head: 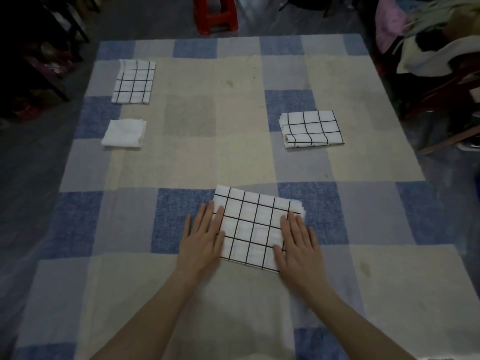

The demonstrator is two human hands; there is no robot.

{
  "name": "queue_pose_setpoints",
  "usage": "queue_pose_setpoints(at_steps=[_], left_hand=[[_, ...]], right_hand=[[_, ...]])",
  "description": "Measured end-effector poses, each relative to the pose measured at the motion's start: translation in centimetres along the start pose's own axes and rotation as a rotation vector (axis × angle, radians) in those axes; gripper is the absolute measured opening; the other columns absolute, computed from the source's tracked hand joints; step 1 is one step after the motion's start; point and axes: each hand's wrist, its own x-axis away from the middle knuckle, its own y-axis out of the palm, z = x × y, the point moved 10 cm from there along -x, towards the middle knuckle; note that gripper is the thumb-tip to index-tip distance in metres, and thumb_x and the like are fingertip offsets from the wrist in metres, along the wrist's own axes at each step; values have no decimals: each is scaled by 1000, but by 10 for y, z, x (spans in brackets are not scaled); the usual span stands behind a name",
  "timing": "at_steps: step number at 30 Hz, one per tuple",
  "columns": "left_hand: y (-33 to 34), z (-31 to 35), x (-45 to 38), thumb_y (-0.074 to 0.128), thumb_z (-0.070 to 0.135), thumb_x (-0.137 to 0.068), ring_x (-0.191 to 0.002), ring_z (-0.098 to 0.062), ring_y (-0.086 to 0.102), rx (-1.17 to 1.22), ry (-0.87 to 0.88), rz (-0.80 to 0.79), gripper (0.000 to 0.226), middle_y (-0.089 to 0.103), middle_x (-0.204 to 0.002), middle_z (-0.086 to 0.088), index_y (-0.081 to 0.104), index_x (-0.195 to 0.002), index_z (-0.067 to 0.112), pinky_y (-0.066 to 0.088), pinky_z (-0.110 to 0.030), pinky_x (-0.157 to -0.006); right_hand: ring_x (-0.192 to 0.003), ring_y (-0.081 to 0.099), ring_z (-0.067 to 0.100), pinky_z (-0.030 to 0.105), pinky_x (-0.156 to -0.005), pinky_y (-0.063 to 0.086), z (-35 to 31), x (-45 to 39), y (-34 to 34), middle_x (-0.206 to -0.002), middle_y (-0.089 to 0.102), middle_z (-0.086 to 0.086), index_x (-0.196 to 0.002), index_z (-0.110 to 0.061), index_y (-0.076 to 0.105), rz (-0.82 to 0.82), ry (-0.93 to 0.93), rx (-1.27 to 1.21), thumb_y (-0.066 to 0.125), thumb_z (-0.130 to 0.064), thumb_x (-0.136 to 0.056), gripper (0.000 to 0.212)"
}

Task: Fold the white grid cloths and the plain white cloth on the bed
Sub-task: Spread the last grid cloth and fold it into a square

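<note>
Left hand [204, 239] and right hand [297, 246] flat, fingers spread, on side edges of near folded grid cloth [253, 228], checked bedsheet [233, 157], folded grid cloth far left [133, 81], folded plain white cloth [124, 133] below it, folded grid cloth right [311, 129], red stool [217, 14] beyond bed

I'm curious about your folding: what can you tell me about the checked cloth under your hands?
The nearest grid cloth is white woven-looking fabric with thin black lines. It lies folded into a flat, slightly skewed rectangle on the bed cover, layered edges showing at its far right corner. The left hand and right hand press flat on its sides.
</note>
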Motion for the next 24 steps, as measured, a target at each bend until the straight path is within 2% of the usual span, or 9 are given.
queue_pose_setpoints(at_steps=[4, 7, 9, 12, 16, 18, 20, 22, 24], left_hand=[[-11, -38, 21, 19, 42, -100, -149, -13, 3, 89, -246, 67, 59, 7, -162, 5, 13, -155, 23, -1, -42, -120], [-26, -48, 44, 46, 30, -97, -142, -23, 26, 245, -391, 160, 48, 33, -154, -4, 43, -143, 15, 20, -44, -116], [-35, -44, 57, 60, 26, -91, -128, -23, 34, 321, -466, 198, 33, 44, -137, -3, 58, -122, 15, 31, -40, -105], [-30, -36, 61, 64, 28, -87, -111, -18, 40, 448, -568, 138, 10, 43, -114, 4, 62, -95, 23, 31, -32, -90], [-27, -26, 49, 68, 21, -81, -89, -21, 60, 771, -592, 85, 12, 58, -95, 1, 58, -90, 20, 47, -30, -70], [-20, -28, 50, 71, 18, -80, -80, -20, 60, 910, -700, 56, 29, 57, -92, -1, 50, -100, 14, 47, -27, -58], [-8, -30, 58, 74, 14, -80, -65, -17, 60, 1238, -898, 102, 39, 62, -87, -8, 49, -108, 7, 47, -25, -54], [8, -19, 66, 74, 12, -81, -47, -12, 54, 1551, -1068, 76, 18, 62, -67, -8, 60, -90, 4, 43, -22, -45], [17, 2, 70, 74, 19, -82, -46, -11, 46, 1591, -1090, -110, 21, 53, -54, 0, 58, -71, 15, 33, -22, -46]], right_hand=[[-149, 0, 17, 43, -119, 8, 3, 2, 1, -162, 4, 2, -154, -17, 7, -13, 7, 17, 22, -48, -97, 67], [-149, 2, 17, 45, -118, 10, 2, 1, 1, -162, 6, 2, -154, -17, 9, -11, 16, 13, 23, -47, -96, 66], [-149, 3, 17, 44, -118, 10, 1, 2, 1, -161, 7, 2, -154, -18, 10, -12, 14, 10, 23, -47, -96, 67], [-148, 5, 17, 43, -118, 8, 2, 2, 0, -161, 8, 2, -154, -18, 11, -20, 18, 18, 22, -48, -95, 67], [-148, 6, 17, 43, -117, 7, 2, 1, -1, -161, 9, 2, -154, -18, 13, -32, 32, 11, 23, -48, -95, 67], [-148, 6, 17, 43, -117, 6, 3, 1, 0, -161, 10, 2, -154, -18, 13, -42, 37, 15, 22, -49, -94, 68], [-148, 5, 17, 43, -116, 4, 4, 0, 2, -161, 9, 2, -154, -18, 12, -55, 45, 16, 20, -49, -93, 69], [-148, 1, 17, 43, -117, 0, 3, -1, 2, -161, 7, 2, -154, -18, 9, -62, 42, 7, 16, -51, -92, 70], [-148, -6, 16, 43, -118, -3, 1, -2, 2, -161, -1, 1, -154, -19, 3, -74, 30, 2, 9, -52, -89, 73]])
